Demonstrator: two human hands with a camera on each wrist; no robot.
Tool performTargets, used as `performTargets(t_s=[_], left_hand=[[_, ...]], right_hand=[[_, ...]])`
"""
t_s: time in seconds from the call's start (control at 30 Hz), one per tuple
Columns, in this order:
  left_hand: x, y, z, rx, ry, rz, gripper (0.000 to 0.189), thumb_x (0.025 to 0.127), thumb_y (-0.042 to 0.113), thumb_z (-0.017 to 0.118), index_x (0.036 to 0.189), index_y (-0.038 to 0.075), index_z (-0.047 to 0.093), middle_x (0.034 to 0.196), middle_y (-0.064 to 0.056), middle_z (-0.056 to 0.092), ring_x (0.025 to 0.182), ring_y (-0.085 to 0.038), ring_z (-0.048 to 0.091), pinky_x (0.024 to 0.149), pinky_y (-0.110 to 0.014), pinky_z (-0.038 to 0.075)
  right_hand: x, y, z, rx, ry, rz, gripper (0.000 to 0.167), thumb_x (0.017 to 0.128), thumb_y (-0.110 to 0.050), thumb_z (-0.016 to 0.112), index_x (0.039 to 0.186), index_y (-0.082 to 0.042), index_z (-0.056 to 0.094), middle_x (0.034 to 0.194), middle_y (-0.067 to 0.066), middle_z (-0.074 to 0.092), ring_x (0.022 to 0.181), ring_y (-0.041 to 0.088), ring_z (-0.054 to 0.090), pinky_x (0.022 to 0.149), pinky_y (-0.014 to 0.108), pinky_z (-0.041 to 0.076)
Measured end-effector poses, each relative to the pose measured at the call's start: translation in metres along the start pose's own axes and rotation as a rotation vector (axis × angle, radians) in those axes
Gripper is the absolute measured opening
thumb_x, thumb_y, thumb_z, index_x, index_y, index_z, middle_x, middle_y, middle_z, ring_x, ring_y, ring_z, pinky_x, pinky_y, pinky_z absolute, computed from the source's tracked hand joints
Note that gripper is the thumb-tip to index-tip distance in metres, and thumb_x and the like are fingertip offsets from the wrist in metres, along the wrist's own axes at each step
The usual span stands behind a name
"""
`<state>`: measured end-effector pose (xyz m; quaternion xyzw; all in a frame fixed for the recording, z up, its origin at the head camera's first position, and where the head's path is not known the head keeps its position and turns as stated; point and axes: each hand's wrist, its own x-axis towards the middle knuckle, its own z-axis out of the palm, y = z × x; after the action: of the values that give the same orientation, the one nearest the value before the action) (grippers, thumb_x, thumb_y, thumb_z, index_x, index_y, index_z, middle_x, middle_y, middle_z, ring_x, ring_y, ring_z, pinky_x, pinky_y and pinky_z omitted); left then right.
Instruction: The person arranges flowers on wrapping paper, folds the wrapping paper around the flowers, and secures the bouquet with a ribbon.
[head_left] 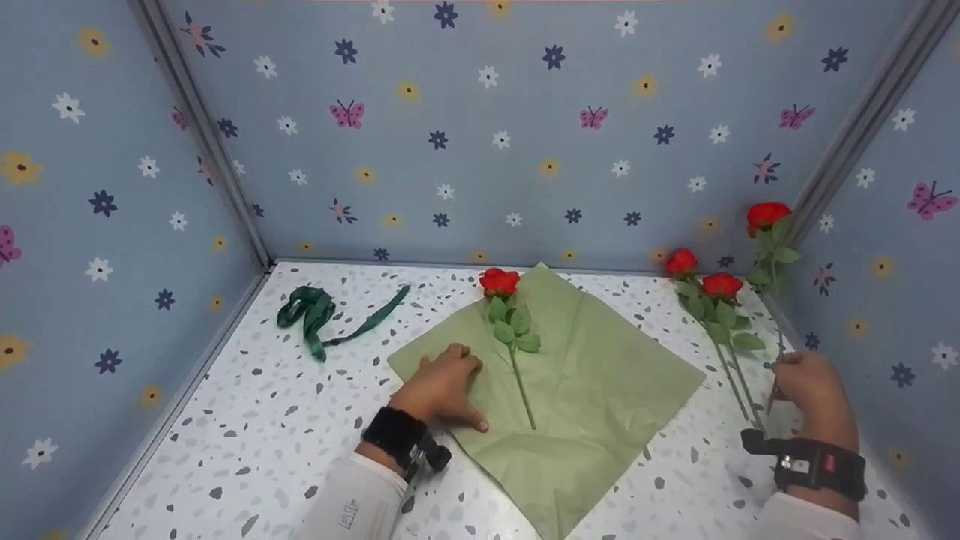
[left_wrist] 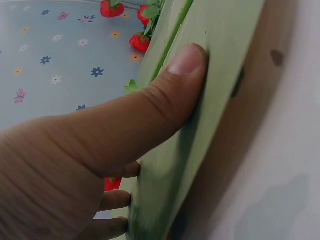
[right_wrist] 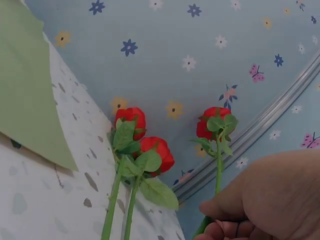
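Note:
My right hand (head_left: 814, 386) pinches the stem of a red rose (head_left: 769, 217), which stands raised at the right side; the right wrist view shows thumb and fingers around its green stem (right_wrist: 219, 172). Just left of it, two more red roses (head_left: 721, 285) lie side by side on the table. A fourth rose (head_left: 500, 282) rests on a sheet of green wrapping paper (head_left: 600, 375). On that paper's left part my left hand (head_left: 442, 386) lies with fingers spread, and the left wrist view shows its thumb (left_wrist: 185, 62) on the paper.
A dark green ribbon (head_left: 307, 311) lies loosely bunched on the speckled white table (head_left: 247, 420) at the back left, one end trailing right. Flower-patterned panels (head_left: 525, 150) enclose the table at the back and both sides.

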<state>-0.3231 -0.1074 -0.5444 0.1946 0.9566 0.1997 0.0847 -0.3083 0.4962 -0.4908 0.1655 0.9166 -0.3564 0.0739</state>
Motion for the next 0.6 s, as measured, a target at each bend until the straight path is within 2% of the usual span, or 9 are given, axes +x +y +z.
performTargets(t_s=[0.03, 0.07, 0.17, 0.23, 0.27, 0.43, 0.6], left_hand=[[0.000, 0.000, 0.000, 0.000, -0.001, -0.001, 0.114, 0.065, 0.057, 0.109, 0.159, 0.010, 0.063, 0.175, -0.022, 0.046, 0.162, -0.045, 0.047, 0.135, -0.076, 0.027], [0.000, 0.000, 0.000, 0.000, 0.000, -0.001, 0.114, 0.065, 0.058, 0.109, 0.158, 0.010, 0.063, 0.175, -0.022, 0.046, 0.162, -0.045, 0.047, 0.135, -0.077, 0.027], [-0.001, -0.001, 0.001, -0.011, 0.002, 0.007, 0.114, 0.066, 0.056, 0.109, 0.159, 0.009, 0.063, 0.174, -0.022, 0.046, 0.162, -0.044, 0.047, 0.134, -0.078, 0.028], [-0.001, -0.001, 0.001, -0.019, 0.005, 0.012, 0.114, 0.067, 0.055, 0.110, 0.159, 0.008, 0.063, 0.174, -0.023, 0.046, 0.162, -0.044, 0.048, 0.133, -0.079, 0.028], [-0.002, -0.001, 0.001, -0.022, 0.007, 0.014, 0.113, 0.067, 0.054, 0.110, 0.159, 0.008, 0.063, 0.174, -0.023, 0.046, 0.162, -0.044, 0.048, 0.133, -0.079, 0.029], [-0.001, 0.001, 0.001, -0.024, 0.008, 0.014, 0.112, 0.067, 0.054, 0.110, 0.158, 0.008, 0.063, 0.174, -0.023, 0.046, 0.162, -0.045, 0.048, 0.134, -0.078, 0.028], [-0.001, 0.000, -0.001, -0.019, 0.004, 0.010, 0.112, 0.067, 0.055, 0.109, 0.158, 0.009, 0.064, 0.175, -0.022, 0.045, 0.162, -0.046, 0.047, 0.135, -0.077, 0.026]], right_hand=[[-0.002, -0.005, 0.001, 0.050, 0.007, 0.009, 0.061, 0.114, -0.026, 0.050, 0.158, 0.017, 0.045, 0.143, 0.039, 0.064, 0.102, 0.030, 0.075, 0.106, 0.062, 0.053], [-0.004, -0.011, 0.003, 0.097, 0.016, 0.001, 0.065, 0.115, -0.025, 0.050, 0.163, 0.017, 0.039, 0.140, 0.038, 0.065, 0.098, 0.025, 0.076, 0.107, 0.058, 0.056], [-0.008, -0.031, 0.012, 0.215, 0.023, -0.062, 0.063, 0.119, -0.023, 0.049, 0.164, 0.017, 0.036, 0.121, 0.019, 0.069, 0.088, 0.009, 0.069, 0.095, 0.040, 0.063], [-0.008, -0.046, 0.022, 0.285, 0.010, -0.120, 0.057, 0.119, -0.020, 0.051, 0.161, 0.017, 0.039, 0.110, 0.004, 0.067, 0.086, 0.006, 0.067, 0.085, 0.030, 0.065], [-0.008, -0.054, 0.028, 0.314, -0.001, -0.145, 0.054, 0.119, -0.018, 0.053, 0.159, 0.016, 0.041, 0.108, 0.000, 0.066, 0.086, 0.005, 0.067, 0.079, 0.025, 0.065], [-0.008, -0.095, 0.062, 0.391, -0.068, -0.213, 0.045, 0.115, -0.012, 0.062, 0.151, 0.012, 0.051, 0.101, -0.005, 0.069, 0.085, 0.006, 0.070, 0.077, 0.025, 0.065], [-0.013, -0.133, 0.102, 0.439, -0.157, -0.289, 0.034, 0.112, -0.006, 0.065, 0.139, 0.013, 0.059, 0.103, -0.001, 0.071, 0.083, 0.008, 0.071, 0.073, 0.024, 0.063]])
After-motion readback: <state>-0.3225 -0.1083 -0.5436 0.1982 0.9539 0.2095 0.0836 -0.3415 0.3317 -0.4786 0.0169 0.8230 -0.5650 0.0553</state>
